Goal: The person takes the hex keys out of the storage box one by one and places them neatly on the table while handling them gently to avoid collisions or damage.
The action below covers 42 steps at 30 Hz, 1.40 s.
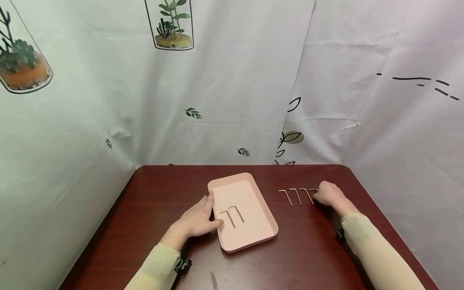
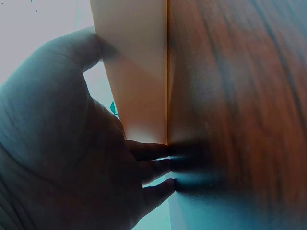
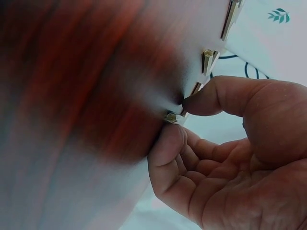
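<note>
While the left hand (image 1: 195, 220) rests against the pink tray (image 1: 255, 225), the right hand (image 1: 329, 194) is at the rightmost hex key (image 1: 313, 189)

Because the fingers cover most of the rightmost hex key, only its short arm shows plainly from the head camera; it points left, away from the right hand. That hand's thumb and forefinger are bent inward with a narrow gap between their tips, and a key's end shows there in the right wrist view; whether they pinch it I cannot tell. The key is at the right end of a row on the tabletop (image 1: 308, 249), to the right of the tray.

Left of it lie three hex keys (image 1: 298, 197), apart from one another and nearly parallel. Each short arm points left, and each long arm slants from the bend, at the far end, toward the person and to the right.

Inside the tray, left of its middle, lie two hex keys (image 1: 239, 214), side by side. Their long arms slant the same way, while their short arms point left and slightly toward the person. The tray's own long axis also runs from far left to near right, a little less slanted.

The left hand is spread wide, its thumb over the tray's left rim and its fingers along the outer side.
</note>
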Motion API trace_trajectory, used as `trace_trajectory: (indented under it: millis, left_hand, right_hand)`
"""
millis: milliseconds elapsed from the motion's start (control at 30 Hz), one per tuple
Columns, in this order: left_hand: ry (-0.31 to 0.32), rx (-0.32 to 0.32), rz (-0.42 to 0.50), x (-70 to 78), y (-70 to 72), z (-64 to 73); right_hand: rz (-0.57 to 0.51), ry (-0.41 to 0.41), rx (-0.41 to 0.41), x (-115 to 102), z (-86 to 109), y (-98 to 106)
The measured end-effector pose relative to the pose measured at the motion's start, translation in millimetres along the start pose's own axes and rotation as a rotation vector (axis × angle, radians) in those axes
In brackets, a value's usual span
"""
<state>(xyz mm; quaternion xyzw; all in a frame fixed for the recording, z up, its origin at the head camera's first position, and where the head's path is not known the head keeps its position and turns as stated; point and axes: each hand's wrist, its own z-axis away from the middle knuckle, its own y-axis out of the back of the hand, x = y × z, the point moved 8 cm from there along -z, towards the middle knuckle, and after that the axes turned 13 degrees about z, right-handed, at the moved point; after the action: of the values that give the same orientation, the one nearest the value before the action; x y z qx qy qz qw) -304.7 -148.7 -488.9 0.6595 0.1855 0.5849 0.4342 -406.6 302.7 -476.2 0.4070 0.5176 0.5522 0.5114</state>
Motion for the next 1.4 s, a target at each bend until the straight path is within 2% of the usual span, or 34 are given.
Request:
trace_trajectory:
  millis: [400, 700, 933, 1133, 1400]
  left_hand:
    - [0.000, 0.003, 0.000, 1.6, 0.8, -2.6]
    - [0.005, -0.001, -0.003, 1.4, 0.9, 0.8]
    - [0.006, -0.001, 0.002, 1.7, 0.0, 0.9]
    - [0.010, -0.002, -0.003, 0.4, -0.8, 0.7]
    - [-0.001, -0.001, -0.008, -0.1, -1.1, 0.5]
  right_hand:
    - [-0.022, -0.007, -0.030, 4.9, -3.0, 0.9]
    - [-0.040, 0.027, 0.006, -3.4, -2.6, 2.5]
    - [-0.023, -0.021, 0.029, -6.4, -1.3, 10.4]
    - [-0.021, -0.040, 0.038, -16.0, -1.6, 16.4]
    - [-0.040, -0.003, 0.107, -40.8, -0.9, 27.0]
